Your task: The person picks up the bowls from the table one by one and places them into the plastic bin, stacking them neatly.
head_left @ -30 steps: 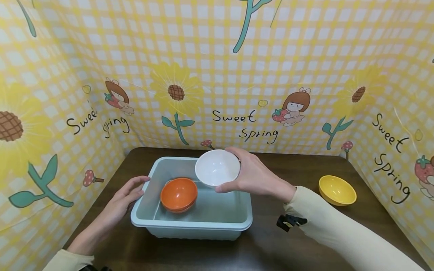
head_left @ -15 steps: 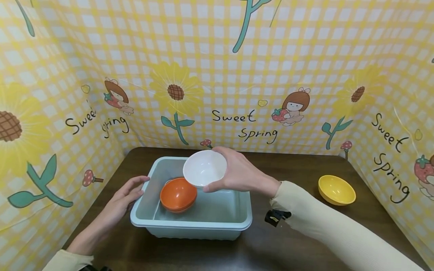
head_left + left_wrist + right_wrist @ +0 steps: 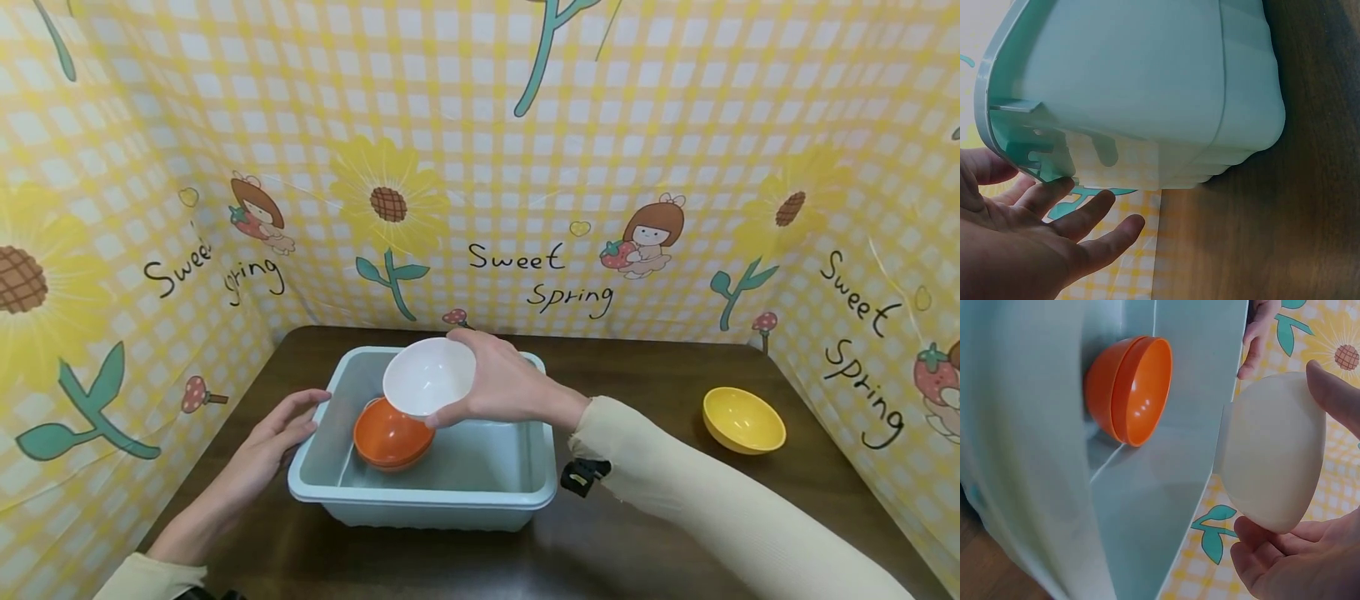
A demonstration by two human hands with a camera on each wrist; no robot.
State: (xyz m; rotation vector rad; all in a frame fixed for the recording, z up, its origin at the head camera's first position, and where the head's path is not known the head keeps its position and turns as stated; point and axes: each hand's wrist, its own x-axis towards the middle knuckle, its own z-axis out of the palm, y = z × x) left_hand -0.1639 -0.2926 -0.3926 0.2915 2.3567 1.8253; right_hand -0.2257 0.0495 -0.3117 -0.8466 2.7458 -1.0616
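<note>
A pale blue-green plastic basin (image 3: pixel 495 498) stands on the dark table. Inside, toward its left end, sits a nested pair of orange bowls (image 3: pixel 386 437). My right hand (image 3: pixel 498 379) holds a white bowl (image 3: pixel 423 375) by its side, thumb near and fingers far, with the hollow facing me. The white bowl is tilted above the basin and covers part of the orange pair; its pale outside (image 3: pixel 1272 453) shows in the right wrist view. On the basin's left rim rest the fingertips of my left hand (image 3: pixel 273 429); the other fingers spread loosely beside the outer wall (image 3: pixel 1135 81).
A yellow bowl (image 3: pixel 745 421) sits alone on the table (image 3: pixel 637 367) at the right. Yellow checked cloth (image 3: pixel 517 183) with printed flowers hangs behind and along both sides. My right forearm (image 3: pixel 690 492) crosses the table's front right.
My right hand has carried the white bowl leftward and slightly lower, over the orange bowls. The left hand, the basin and the yellow bowl stay in place.
</note>
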